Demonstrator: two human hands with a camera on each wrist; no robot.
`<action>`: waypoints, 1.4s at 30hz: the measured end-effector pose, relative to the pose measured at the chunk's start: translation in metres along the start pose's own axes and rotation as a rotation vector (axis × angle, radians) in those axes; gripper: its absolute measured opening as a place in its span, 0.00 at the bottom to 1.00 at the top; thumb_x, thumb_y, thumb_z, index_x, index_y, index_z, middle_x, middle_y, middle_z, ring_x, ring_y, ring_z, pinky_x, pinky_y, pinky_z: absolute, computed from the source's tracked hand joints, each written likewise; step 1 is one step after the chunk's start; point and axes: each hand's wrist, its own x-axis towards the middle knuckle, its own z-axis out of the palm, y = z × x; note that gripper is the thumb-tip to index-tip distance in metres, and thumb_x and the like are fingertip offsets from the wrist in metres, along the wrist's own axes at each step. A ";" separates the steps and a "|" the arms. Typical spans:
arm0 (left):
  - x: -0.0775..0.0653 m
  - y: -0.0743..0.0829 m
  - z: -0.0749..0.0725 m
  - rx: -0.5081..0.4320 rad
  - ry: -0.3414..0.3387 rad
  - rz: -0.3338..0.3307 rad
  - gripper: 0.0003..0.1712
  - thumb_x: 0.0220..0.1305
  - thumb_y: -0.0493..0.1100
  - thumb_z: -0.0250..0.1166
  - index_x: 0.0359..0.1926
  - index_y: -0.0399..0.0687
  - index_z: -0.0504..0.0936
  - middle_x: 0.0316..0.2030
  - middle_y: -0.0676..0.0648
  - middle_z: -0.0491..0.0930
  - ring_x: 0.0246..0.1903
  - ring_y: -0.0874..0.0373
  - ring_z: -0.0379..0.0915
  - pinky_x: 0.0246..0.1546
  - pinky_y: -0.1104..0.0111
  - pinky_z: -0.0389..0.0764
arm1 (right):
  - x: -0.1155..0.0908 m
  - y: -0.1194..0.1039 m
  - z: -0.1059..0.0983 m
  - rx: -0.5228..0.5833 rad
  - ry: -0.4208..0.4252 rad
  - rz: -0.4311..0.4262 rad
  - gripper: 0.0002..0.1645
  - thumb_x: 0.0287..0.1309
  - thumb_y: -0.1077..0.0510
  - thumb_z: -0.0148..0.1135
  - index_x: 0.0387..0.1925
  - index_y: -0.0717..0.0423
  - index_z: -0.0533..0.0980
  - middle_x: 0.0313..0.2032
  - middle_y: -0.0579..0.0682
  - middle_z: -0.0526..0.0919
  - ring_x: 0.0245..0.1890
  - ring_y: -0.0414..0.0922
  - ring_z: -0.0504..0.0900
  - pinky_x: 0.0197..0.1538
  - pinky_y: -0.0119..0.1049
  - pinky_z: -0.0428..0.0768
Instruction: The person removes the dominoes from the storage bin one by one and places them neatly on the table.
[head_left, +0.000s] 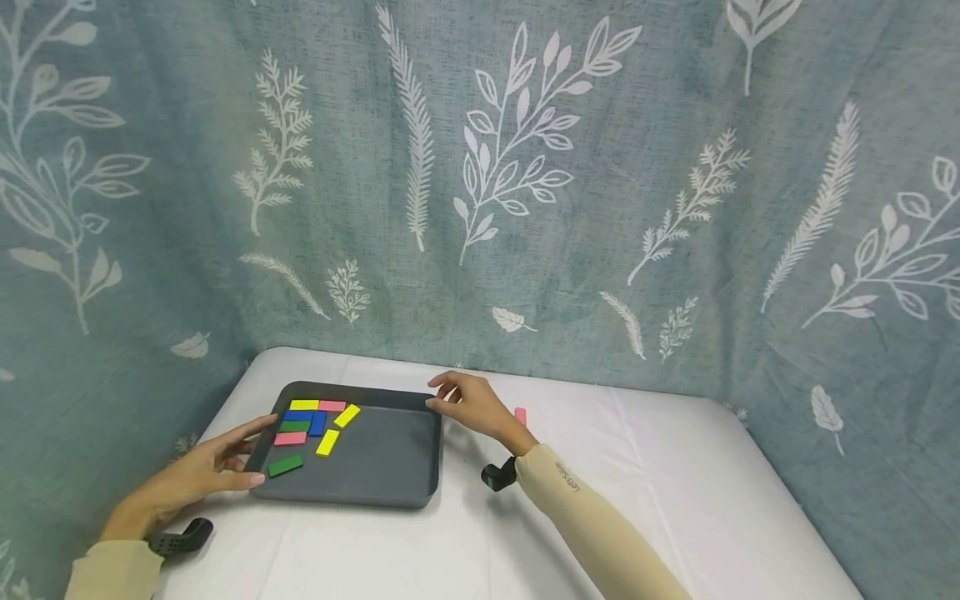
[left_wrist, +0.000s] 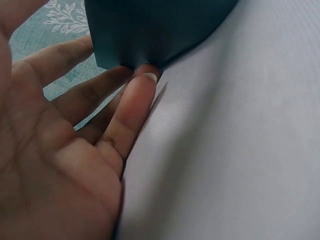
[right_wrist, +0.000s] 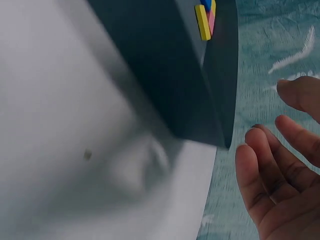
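A dark grey rectangular tray (head_left: 390, 454) lies on the white-covered table. Several coloured blocks are gathered in its left part: a green one (head_left: 286, 465) near the front, a pink one (head_left: 290, 438), an upright-turned blue one (head_left: 318, 423), and two slanted yellow ones, one of them (head_left: 327, 443) nearer the middle. My left hand (head_left: 198, 475) rests its spread fingers against the tray's left side, with fingertips at the tray wall (left_wrist: 150, 30) in the left wrist view. At the far right corner hovers my right hand (head_left: 476, 406), fingers loosely bent with nothing between them.
Beyond the right wrist lies a single pink block (head_left: 520, 413), partly hidden by the arm. The white tablecloth (head_left: 600, 483) spreads to the right. A green curtain with white leaf prints (head_left: 420, 292) hangs behind and on both sides.
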 end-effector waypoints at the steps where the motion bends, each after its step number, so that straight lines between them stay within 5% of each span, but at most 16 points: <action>1: 0.000 0.000 0.000 0.002 0.000 0.000 0.55 0.65 0.47 0.74 0.83 0.58 0.50 0.74 0.30 0.53 0.68 0.34 0.57 0.55 0.48 0.72 | 0.002 -0.002 0.003 0.001 -0.007 -0.007 0.23 0.67 0.48 0.68 0.58 0.55 0.81 0.39 0.41 0.84 0.35 0.39 0.81 0.39 0.36 0.79; 12: -0.002 -0.001 -0.005 0.006 0.002 -0.013 0.54 0.65 0.48 0.74 0.83 0.58 0.50 0.75 0.30 0.53 0.69 0.34 0.56 0.56 0.46 0.72 | 0.027 -0.034 0.037 0.018 -0.082 -0.065 0.23 0.68 0.49 0.68 0.59 0.54 0.80 0.39 0.40 0.84 0.33 0.36 0.81 0.37 0.32 0.79; 17: -0.003 -0.002 -0.008 -0.011 -0.025 0.041 0.52 0.67 0.45 0.71 0.82 0.57 0.50 0.73 0.29 0.56 0.67 0.35 0.59 0.52 0.52 0.74 | 0.037 -0.043 0.050 0.024 -0.121 -0.088 0.24 0.67 0.50 0.69 0.59 0.56 0.79 0.40 0.41 0.85 0.34 0.33 0.82 0.39 0.30 0.79; 28: -0.003 -0.002 -0.010 -0.009 -0.029 0.056 0.50 0.68 0.45 0.71 0.82 0.58 0.51 0.74 0.30 0.56 0.68 0.35 0.59 0.54 0.50 0.74 | 0.058 -0.056 0.069 -0.023 -0.181 -0.024 0.23 0.66 0.51 0.71 0.59 0.56 0.80 0.35 0.41 0.85 0.30 0.34 0.80 0.38 0.30 0.78; 34: -0.002 -0.003 -0.010 -0.012 -0.030 0.053 0.50 0.68 0.45 0.70 0.82 0.59 0.51 0.73 0.30 0.57 0.67 0.35 0.60 0.54 0.50 0.74 | 0.061 -0.057 0.084 -0.062 -0.182 0.013 0.22 0.65 0.52 0.71 0.57 0.56 0.82 0.32 0.41 0.86 0.28 0.34 0.80 0.52 0.37 0.78; 42: 0.000 -0.002 -0.007 0.000 -0.022 0.058 0.50 0.68 0.45 0.71 0.82 0.58 0.52 0.73 0.30 0.58 0.66 0.36 0.61 0.52 0.54 0.73 | 0.063 -0.056 0.100 -0.094 -0.156 0.043 0.27 0.61 0.49 0.75 0.56 0.60 0.82 0.27 0.42 0.84 0.22 0.35 0.79 0.31 0.29 0.77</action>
